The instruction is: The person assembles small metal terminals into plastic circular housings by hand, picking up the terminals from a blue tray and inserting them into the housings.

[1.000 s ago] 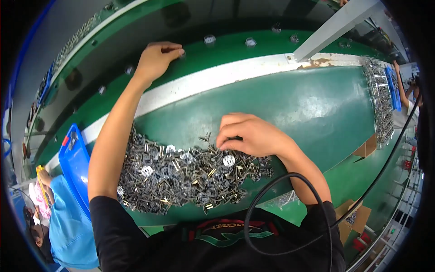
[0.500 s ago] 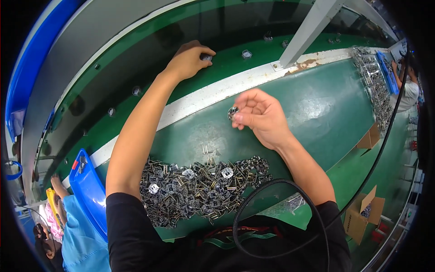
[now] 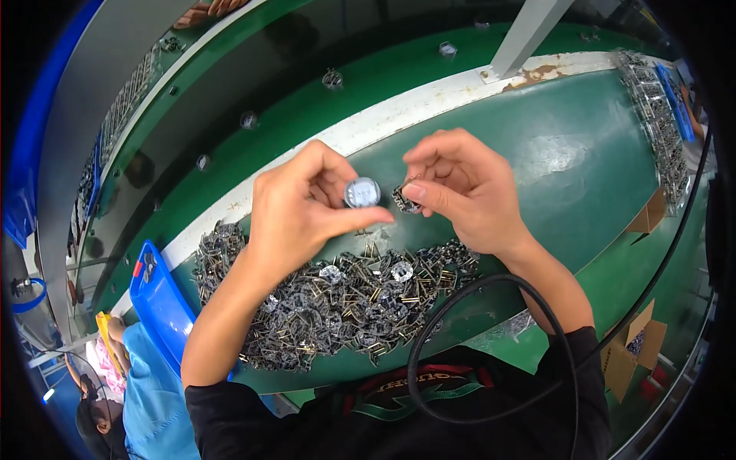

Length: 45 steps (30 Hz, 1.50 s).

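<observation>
My left hand (image 3: pixel 303 211) pinches a small round silvery disc (image 3: pixel 361 192) between thumb and fingers. My right hand (image 3: pixel 460 188) holds a small dark metal part (image 3: pixel 406 201) at its fingertips, close beside the disc. Both hands hover above a heap of small dark and brass-coloured metal parts (image 3: pixel 337 303) lying on the green table (image 3: pixel 567 153) near its front edge.
A blue tray (image 3: pixel 157 303) stands at the table's left end. A green conveyor belt (image 3: pixel 307 107) with single parts on it runs behind a white strip. Rows of metal parts (image 3: pixel 652 123) lie at the far right. A black cable (image 3: pixel 460 345) loops over my chest.
My left hand has come back from the conveyor belt with the disc and now meets my right hand, which lifted a part from the heap.
</observation>
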Tool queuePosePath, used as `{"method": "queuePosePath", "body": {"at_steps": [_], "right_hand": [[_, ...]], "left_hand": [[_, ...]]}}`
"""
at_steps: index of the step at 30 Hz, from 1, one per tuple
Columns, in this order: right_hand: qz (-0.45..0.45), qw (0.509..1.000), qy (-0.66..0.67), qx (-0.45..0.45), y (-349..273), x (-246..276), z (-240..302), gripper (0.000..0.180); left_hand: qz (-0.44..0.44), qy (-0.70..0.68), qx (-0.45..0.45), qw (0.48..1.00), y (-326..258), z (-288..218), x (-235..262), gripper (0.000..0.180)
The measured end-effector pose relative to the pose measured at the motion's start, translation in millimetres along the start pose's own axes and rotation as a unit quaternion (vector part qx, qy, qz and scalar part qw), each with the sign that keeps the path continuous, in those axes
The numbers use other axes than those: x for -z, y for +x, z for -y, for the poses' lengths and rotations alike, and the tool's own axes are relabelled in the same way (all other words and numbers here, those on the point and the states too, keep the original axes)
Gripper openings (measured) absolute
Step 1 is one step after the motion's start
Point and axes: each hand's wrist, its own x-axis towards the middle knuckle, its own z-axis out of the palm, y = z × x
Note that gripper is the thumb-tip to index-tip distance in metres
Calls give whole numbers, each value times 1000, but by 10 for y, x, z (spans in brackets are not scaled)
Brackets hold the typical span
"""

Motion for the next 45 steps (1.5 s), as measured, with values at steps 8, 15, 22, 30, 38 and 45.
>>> {"method": "queuePosePath", "body": {"at_steps": [8,15,22,30,38,45], "right_hand": [[40,924,-319,205,-41,-127,-83,16],[23,923,-327,202,-75,-126,-166,18],[24,957,-255,135,12,-33,-266,26],[187,871,-444,94,48,-134,-420,31],[258,846,-452,117,50,-30,-504,17],[210,872,-440,43,120,104,-438,17]], "left_hand": [[-15,151,-97,984,-213,-103,-85,48],[-9,122,-94,988,-197,-93,-193,44],[-47,-112,26,992,92,190,-83,37],[-158,178,47,970,684,757,164,44],[-110,321,34,940,741,857,179,55],[-91,271,-118,951,1563,241,-332,39]]}}
